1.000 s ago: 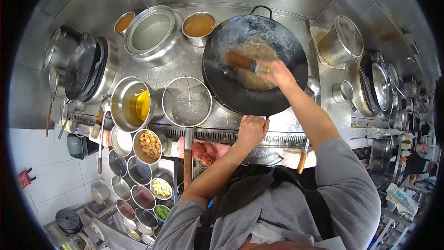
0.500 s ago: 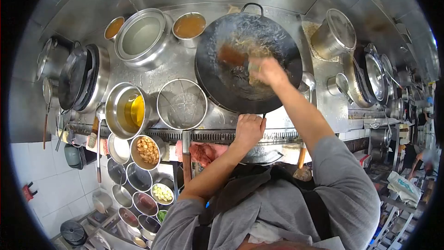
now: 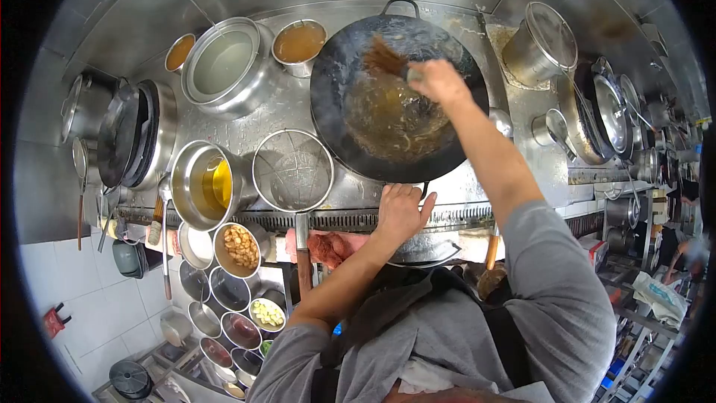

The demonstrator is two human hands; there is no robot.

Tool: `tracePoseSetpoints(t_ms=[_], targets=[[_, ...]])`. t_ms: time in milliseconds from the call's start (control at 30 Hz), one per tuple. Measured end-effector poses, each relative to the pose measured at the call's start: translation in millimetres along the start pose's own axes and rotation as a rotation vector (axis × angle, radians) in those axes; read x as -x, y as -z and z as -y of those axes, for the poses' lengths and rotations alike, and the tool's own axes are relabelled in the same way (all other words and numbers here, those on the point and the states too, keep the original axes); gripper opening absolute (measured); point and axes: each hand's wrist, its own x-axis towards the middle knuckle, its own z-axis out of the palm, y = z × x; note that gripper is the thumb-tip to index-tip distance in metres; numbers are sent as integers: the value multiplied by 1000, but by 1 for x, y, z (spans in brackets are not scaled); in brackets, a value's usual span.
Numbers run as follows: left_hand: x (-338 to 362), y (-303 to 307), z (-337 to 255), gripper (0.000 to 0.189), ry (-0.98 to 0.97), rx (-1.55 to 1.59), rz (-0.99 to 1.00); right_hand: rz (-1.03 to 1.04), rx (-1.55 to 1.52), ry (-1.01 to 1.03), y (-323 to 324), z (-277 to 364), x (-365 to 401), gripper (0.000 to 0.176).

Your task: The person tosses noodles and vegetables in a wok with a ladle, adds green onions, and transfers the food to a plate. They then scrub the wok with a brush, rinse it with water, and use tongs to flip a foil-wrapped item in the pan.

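Brown brush [image 3: 384, 56] is clenched in right hand [image 3: 440, 82] at far side of wok [image 3: 328, 104], bristles leftward; left hand [image 3: 401, 209] is spread at near rim.

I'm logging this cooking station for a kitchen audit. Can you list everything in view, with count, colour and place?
wok: one, black, brown liquid inside, centre back of the stove
brush: one, brown, over the wok's far side
wire strainer: one, steel, left of the wok
oil pot: one, steel, yellow oil, left of the strainer
large pot: one, steel, pale liquid, back left
broth tubs: two, steel, orange-brown liquid, either side of the large pot
lidded pot: one, steel, back right
bowl of fried pieces: one, steel, tan contents, below the oil pot
small bowls: several, steel, lower left
cloth: one, red, front ledge
left hand: at the wok's near edge
right hand: gripping the brush
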Motion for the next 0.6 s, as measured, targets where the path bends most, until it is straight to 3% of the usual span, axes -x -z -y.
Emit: tracePoseSetpoints(t_ms=[33, 100, 167, 267, 333, 367, 400, 433, 500, 600], targets=[[1, -2, 1, 35, -8, -11, -10, 2, -53, -12, -11, 7, 10, 39], [1, -2, 2, 33, -24, -17, -23, 40, -183, 189, -31, -3, 41, 41], [2, -3, 1, 27, -11, 1, -56, 161, -238, 246, -12, -5, 81, 42], [-1, -1, -2, 24, 8, 10, -77, 366, -14, 200, 29, -35, 104, 40], [-1, 2, -3, 23, 11, 22, -63, 302, 181, 177, 51, -55, 84, 26], [-1, 1, -2, 22, 17, 29, -49, 368, 248, -18, 57, -51, 59, 21], [0, -1, -1, 22, 21, 30, -46, 163, 311, 2, 47, -51, 37, 20], [1, -2, 0, 22, 19, 30, -52, 11, 232, 33, 38, -49, 19, 21], [2, -4, 1, 21, 17, 25, -56, 31, 100, -128, 15, -16, -16, 26], [4, -2, -1, 21, 1, 12, -52, 84, -19, -135, -5, 10, 6, 40]])
